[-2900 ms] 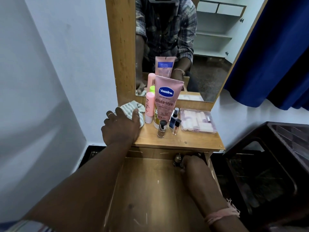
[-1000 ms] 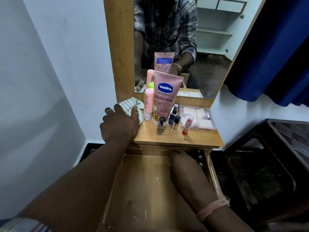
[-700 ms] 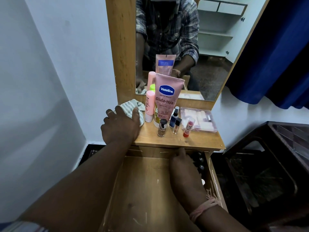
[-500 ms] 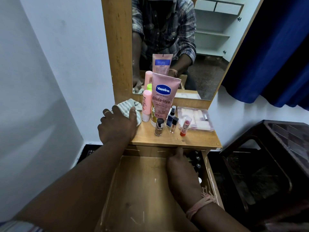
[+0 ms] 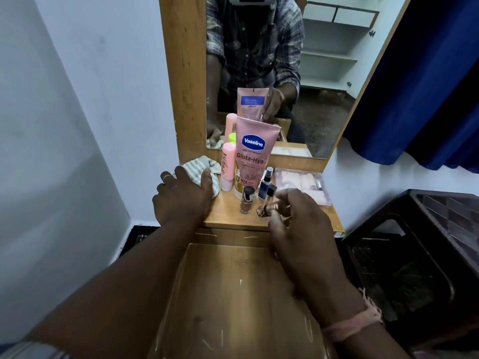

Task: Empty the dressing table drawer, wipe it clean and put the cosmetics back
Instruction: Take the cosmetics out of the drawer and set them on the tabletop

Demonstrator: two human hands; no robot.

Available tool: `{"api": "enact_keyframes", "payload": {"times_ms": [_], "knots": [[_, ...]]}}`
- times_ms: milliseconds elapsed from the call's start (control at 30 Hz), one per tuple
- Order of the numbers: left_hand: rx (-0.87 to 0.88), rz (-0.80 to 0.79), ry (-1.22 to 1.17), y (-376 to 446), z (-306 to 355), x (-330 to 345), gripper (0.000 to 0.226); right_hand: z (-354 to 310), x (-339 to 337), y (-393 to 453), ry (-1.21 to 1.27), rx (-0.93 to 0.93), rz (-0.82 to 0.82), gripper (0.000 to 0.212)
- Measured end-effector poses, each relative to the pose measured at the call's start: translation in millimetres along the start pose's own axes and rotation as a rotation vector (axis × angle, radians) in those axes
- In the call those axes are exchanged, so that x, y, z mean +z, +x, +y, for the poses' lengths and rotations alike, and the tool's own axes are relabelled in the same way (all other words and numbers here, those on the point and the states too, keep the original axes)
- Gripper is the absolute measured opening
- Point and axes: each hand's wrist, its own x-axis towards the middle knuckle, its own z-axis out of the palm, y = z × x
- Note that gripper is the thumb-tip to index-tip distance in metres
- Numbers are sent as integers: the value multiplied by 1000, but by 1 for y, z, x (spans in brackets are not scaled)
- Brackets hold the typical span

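The drawer stands pulled out below the table top, and its bare wooden bottom shows. My left hand lies on a striped cloth at the left of the dressing table top, thumb over it. My right hand hovers over the top's front edge, pinching a small rose-gold cosmetic tube. Behind stand a pink Vaseline tube, a slim pink bottle, a small brown bottle and a dark blue spray bottle.
A clear plastic box lies at the table's right, partly behind my right hand. A mirror in a wooden frame rises behind the cosmetics. A dark plastic chair stands to the right, a blue curtain above it, a white wall on the left.
My right hand has come up out of the drawer's back right corner with a small rose-gold tube and now holds it over the table top. The left hand has stayed on the cloth.
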Motion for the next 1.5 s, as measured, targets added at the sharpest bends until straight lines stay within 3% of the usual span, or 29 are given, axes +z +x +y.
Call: {"api": "enact_keyframes", "payload": {"times_ms": [167,333,767,867,1033,1200,1500], "knots": [[0,-1,-4,0,-1,0,80,4,12,20,-53,52,-31,9],[-2,-6,1,0,0,-1,81,8,23,26,-111,89,-107,18],[2,-5,-1,-1,0,-1,81,18,17,3,-81,46,22,17],[4,3,1,-1,1,-1,81,31,6,-17,-98,51,60,8],[3,-3,3,-1,1,-2,81,59,8,-37,-105,257,-169,3],[3,-1,9,-1,1,-2,81,65,26,-33,-281,194,-408,12],[-8,-14,15,0,1,-1,81,63,50,-31,-324,162,-358,11]]}}
